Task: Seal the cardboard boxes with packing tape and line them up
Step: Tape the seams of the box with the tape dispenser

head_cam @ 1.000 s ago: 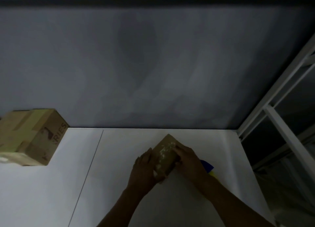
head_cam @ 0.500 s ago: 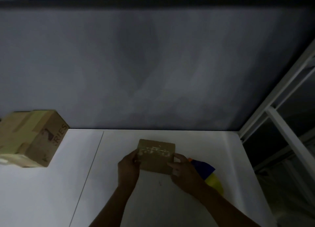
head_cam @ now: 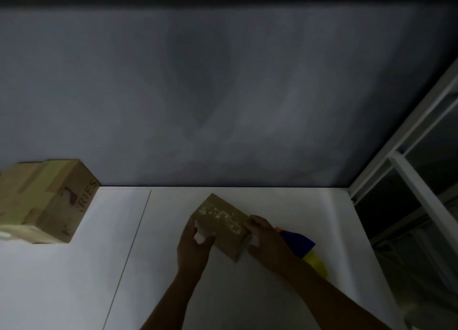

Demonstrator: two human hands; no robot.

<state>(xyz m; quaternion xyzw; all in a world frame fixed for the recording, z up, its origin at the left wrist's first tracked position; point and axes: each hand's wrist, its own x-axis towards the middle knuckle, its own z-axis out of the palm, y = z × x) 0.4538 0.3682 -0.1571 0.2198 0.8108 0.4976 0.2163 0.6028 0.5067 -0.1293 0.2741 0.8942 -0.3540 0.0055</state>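
Left hand (head_cam: 194, 245) and right hand (head_cam: 266, 243) hold a small box (head_cam: 223, 226) at the lower centre of the frame.

The small box, its top flecked with pale scraps, is turned at a slant over the white desk (head_cam: 74, 280). The left hand's fingers curl round its left end, and the right hand clasps its right end. A blue and yellow object (head_cam: 302, 245) lies just behind the right hand. A larger box (head_cam: 47, 200), taped, stands at the left edge.
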